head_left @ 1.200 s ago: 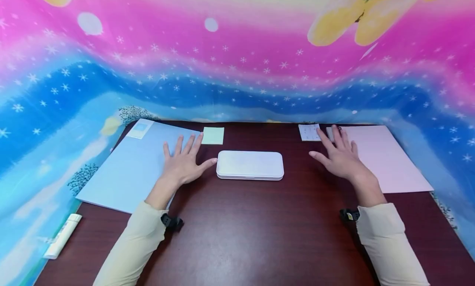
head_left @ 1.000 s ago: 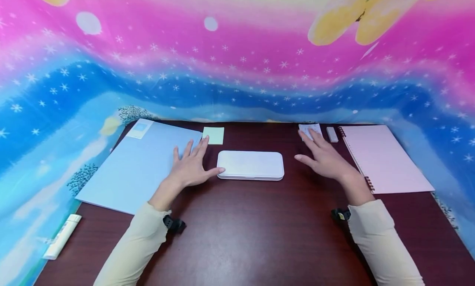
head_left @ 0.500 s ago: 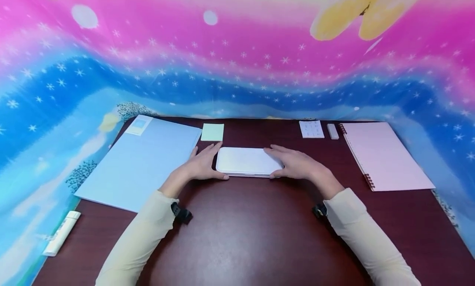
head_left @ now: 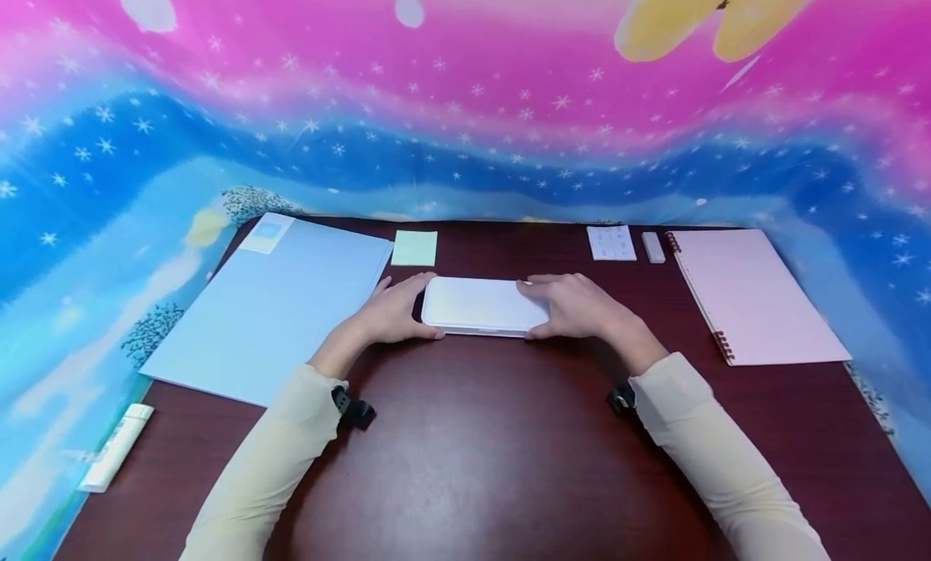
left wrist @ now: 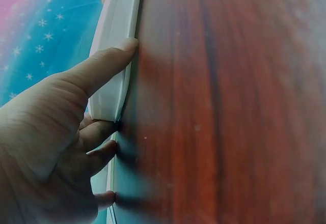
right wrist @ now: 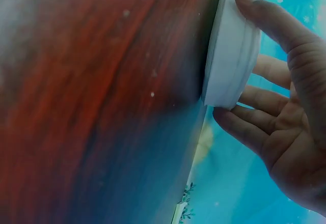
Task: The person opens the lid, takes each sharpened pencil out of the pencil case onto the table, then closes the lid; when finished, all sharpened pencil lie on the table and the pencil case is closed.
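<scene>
A white pencil case (head_left: 476, 302) with rounded corners lies lengthwise across the middle of the table in the head view. At its left end my left hand (head_left: 395, 312) grips it, thumb on the near side. My right hand (head_left: 578, 306) holds the opposite end, with the thumb in front and a finger over the top. In the left wrist view, the left thumb lies along the side wall of the case (left wrist: 116, 23), other fingers around its end. The right wrist view has the right thumb against the case (right wrist: 229, 51), with fingertips at its lower corner. The far fingers are partly hidden.
A blue folder (head_left: 254, 318) lies left, near the left forearm. Behind the case are a green sticky-note pad (head_left: 414, 248), a printed white note pad (head_left: 611, 243) and a white eraser (head_left: 653, 247). A pink spiral notebook (head_left: 760, 294) lies right; a white tube-like object (head_left: 116, 449) sits at the left edge.
Both hands have moved inward from wide apart and taken hold of the pencil case's two ends. The head view has tilted slightly downward.
</scene>
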Tool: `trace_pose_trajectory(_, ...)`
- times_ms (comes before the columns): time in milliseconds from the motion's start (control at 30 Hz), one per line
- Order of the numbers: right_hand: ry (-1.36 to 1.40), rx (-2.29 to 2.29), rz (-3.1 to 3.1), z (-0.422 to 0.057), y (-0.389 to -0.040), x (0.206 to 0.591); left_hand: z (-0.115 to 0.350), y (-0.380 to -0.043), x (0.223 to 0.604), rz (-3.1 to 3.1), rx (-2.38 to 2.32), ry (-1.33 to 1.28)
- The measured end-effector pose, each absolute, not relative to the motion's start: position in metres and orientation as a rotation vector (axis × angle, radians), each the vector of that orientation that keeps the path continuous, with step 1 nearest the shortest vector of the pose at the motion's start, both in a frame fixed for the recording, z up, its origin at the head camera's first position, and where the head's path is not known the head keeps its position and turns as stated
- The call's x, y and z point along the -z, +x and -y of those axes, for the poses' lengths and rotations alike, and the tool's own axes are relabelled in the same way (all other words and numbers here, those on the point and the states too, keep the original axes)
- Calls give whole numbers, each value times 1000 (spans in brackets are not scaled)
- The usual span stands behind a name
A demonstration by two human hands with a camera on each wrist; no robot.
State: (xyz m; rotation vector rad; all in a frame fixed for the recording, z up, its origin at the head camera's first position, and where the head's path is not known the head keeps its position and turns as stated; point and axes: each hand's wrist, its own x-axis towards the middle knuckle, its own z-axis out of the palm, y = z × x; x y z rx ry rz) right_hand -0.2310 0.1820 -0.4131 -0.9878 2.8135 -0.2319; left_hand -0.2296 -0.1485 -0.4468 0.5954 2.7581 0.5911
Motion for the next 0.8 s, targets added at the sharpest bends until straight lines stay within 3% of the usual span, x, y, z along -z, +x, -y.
trace_pose_trajectory(267,-1041,402,-2741,-183,-243,409,157,-225,448,-2747,-654,554)
trace_pose_trajectory(567,-817,699,-2589,-201,-270,386,151,-229,450,-2733,-695,570)
trace_pose_trajectory(800,-730,639,-2908,-189,-287,378,149,-228,449,-2741,-705,555)
